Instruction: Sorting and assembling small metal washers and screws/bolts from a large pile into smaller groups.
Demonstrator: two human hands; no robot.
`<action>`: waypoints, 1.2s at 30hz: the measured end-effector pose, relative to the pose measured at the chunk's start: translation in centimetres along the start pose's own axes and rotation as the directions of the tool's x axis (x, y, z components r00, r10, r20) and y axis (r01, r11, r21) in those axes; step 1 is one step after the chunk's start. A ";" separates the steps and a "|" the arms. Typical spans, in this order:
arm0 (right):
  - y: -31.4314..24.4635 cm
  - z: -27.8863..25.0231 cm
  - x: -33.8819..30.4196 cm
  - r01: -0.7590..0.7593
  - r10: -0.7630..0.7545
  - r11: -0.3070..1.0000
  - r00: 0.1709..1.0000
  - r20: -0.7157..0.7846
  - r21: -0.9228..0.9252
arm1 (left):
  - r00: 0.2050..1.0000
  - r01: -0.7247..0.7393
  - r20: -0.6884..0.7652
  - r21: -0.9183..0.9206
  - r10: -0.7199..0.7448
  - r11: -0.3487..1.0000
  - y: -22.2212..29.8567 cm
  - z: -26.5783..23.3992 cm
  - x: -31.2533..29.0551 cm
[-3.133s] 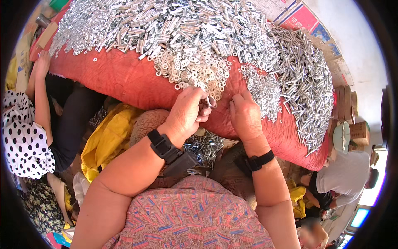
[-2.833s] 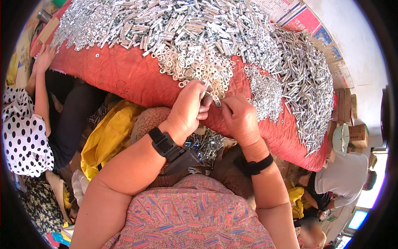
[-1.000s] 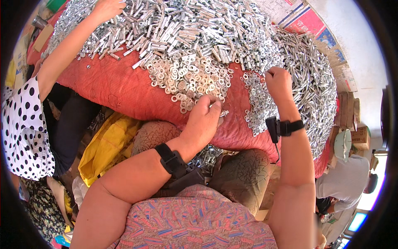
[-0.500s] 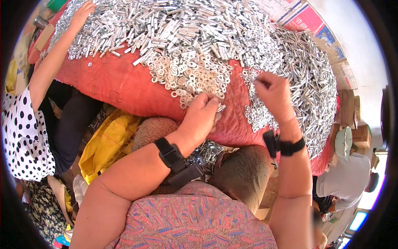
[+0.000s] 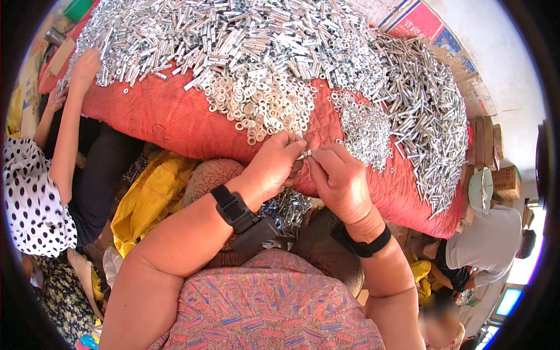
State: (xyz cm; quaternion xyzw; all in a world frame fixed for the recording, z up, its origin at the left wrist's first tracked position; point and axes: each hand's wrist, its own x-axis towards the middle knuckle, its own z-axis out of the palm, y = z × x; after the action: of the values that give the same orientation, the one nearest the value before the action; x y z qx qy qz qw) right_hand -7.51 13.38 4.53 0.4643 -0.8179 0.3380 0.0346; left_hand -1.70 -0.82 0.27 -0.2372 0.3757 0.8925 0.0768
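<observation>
In front of my body my two hands meet over the near edge of a red mesh sack [image 5: 157, 119]. My left hand [image 5: 269, 166] is closed, with a small silver metal fastener [image 5: 306, 155] poking out past its thumb and forefinger. The thumb and fingers of my right hand [image 5: 343, 178] pinch at its tip; any small part between them is too tiny to make out. Flat washers [image 5: 262, 105] lie in a heap just beyond my left hand. Smaller shiny rings [image 5: 366, 128] are spread beyond my right hand. Below, between my legs, is a pile of metal fasteners [image 5: 286, 211].
Metal sleeves [image 5: 233, 35] cover the sack's far part, and slim metal rods [image 5: 431, 105] its right side. At left a co-worker's hand [image 5: 86, 67] reaches to the pile. A yellow sack [image 5: 154, 198] lies by my left leg. Another person [image 5: 484, 242] sits at far right.
My right hand has left the small rings and come down and leftward to meet my left hand at the fastener. The co-worker's hand at left has moved down toward the near edge of the pile.
</observation>
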 end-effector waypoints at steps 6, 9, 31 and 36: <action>1.2 -0.6 -0.2 -0.123 0.115 0.958 0.992 0.046 0.260 | 1.000 -0.012 0.028 0.094 0.009 0.996 0.3 0.1 -0.2; 0.9 -0.3 -0.3 -0.009 0.015 0.987 0.999 -0.032 0.158 | 0.991 0.088 0.094 0.030 -0.091 0.996 0.3 -0.4 0.1; -0.2 -1.4 -0.9 -0.477 0.419 0.778 0.879 0.228 0.409 | 0.987 -0.131 0.128 0.325 0.093 0.936 -0.5 0.3 0.1; -0.7 -2.3 -0.5 -0.629 0.484 0.483 0.772 0.412 0.610 | 0.992 0.056 0.095 0.209 -0.077 0.976 0.4 0.6 -0.4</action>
State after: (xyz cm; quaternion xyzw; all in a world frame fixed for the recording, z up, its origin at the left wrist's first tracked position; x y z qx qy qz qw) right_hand -7.27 14.83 6.51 0.1764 -0.7221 0.5777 -0.3373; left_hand -1.65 -0.65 1.04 -0.1941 0.4534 0.8569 0.1499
